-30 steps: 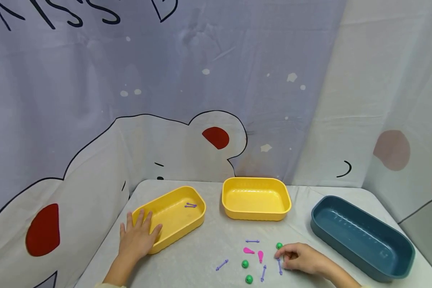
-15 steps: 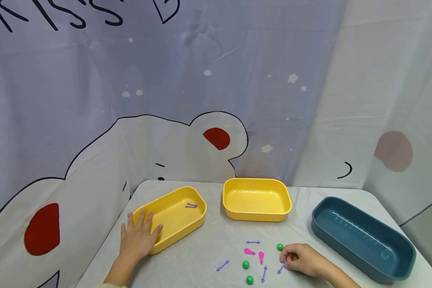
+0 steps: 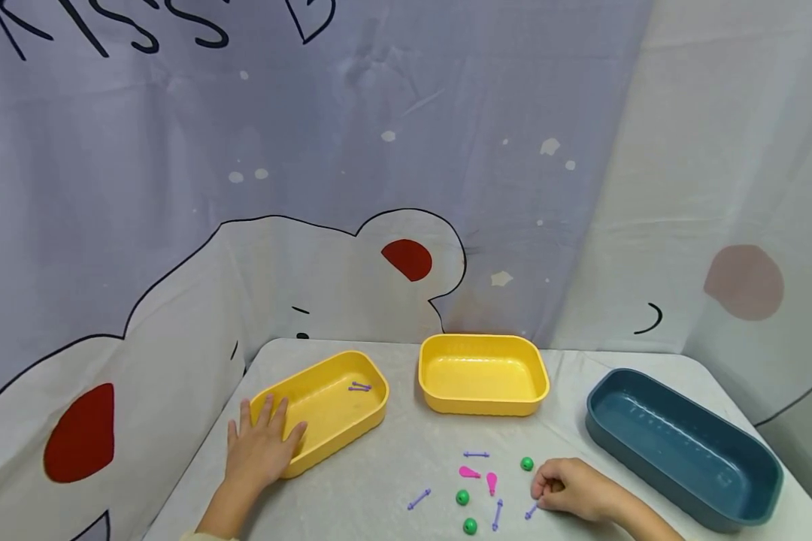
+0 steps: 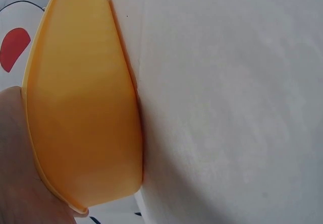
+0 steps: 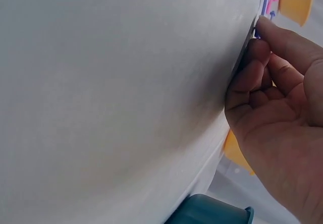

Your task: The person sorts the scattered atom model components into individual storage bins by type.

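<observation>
My left hand (image 3: 257, 449) rests over the near-left rim of a yellow tray (image 3: 341, 443), fingers spread and straight inside it. Two small purple sticks (image 3: 359, 387) lie at the far end of that tray. My right hand (image 3: 575, 488) is low at the tabletop; thumb and forefinger pinch the end of a small purple stick with knobbed ends (image 3: 531, 512). In the right wrist view the fingertips (image 5: 263, 24) cover most of that stick. Left of this hand lie other purple sticks (image 3: 497, 515), pink club-shaped pieces (image 3: 491, 483) and green beads (image 3: 470, 526).
A second yellow tray (image 3: 483, 406) stands at the back middle of the white-covered table (image 3: 379, 503). A dark teal tray (image 3: 683, 469) stands at the right, just beyond the right hand. A printed curtain (image 3: 311, 150) hangs behind the table.
The purple stick at my right hand has turned from nearly upright to slanted and is now in the fingertips. That hand has shifted slightly right. The left hand stays put.
</observation>
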`<state>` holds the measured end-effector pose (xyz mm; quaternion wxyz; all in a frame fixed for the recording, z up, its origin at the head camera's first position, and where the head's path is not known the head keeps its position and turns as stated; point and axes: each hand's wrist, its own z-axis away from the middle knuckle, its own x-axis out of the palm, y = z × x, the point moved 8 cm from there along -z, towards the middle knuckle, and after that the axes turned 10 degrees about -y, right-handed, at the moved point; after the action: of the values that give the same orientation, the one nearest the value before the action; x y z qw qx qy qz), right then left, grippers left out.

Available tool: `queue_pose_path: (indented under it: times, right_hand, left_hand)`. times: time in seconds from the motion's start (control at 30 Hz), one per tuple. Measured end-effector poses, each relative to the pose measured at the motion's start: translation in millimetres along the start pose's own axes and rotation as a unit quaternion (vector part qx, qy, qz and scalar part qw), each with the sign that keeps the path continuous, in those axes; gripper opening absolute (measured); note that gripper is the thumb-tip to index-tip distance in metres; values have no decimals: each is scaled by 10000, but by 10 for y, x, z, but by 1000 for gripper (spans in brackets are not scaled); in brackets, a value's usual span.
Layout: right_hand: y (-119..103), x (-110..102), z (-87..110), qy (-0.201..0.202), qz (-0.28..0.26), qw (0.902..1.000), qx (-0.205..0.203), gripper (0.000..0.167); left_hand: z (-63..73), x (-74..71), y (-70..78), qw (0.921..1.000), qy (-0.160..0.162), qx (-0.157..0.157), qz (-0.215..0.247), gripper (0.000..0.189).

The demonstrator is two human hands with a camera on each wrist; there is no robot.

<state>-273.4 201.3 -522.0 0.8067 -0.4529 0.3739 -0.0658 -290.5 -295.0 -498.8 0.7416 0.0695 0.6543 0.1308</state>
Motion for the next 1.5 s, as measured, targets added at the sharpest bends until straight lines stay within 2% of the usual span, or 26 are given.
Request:
queue_pose_path:
  times: [0.47,0.67,0.8,0.9,1.0,1.17,1.3,1.5]
  right_hand:
    - [-45,4,4,-85,31,9998,-164,11]
    - [-133,-46,14,24,24,9988,-479,8]
    - [-179,-89,8,100,-261,9976,-629,6]
    - [-226,-129,2,196,-501,9956,-761,10]
    - [-265,-164,-3,331,-640,9935,-885,12]
    - [-305,-194,0,498,-715,9921,-903,8]
    - [-342,-215,-11,538,-826,9922,-764,9]
    - [-397,-241,-44,601,-774,9928,-694,10]
  left_hand:
    - [4,-37,17,9999,-99,-28,-5,75]
    - [12,-14,19,9999,-158,-56,-35,86]
    - [11,-19,24,9999,-146,-60,-29,84]
    - [11,-29,28,9999,-136,-52,-22,82]
    - [9,-28,22,9999,-136,-52,-23,86]
    - [9,-16,12,9999,-98,-46,-43,85]
    - [1,-14,13,10000,-60,-16,-34,85]
    - [2,-26,21,10000,-37,-13,-18,77]
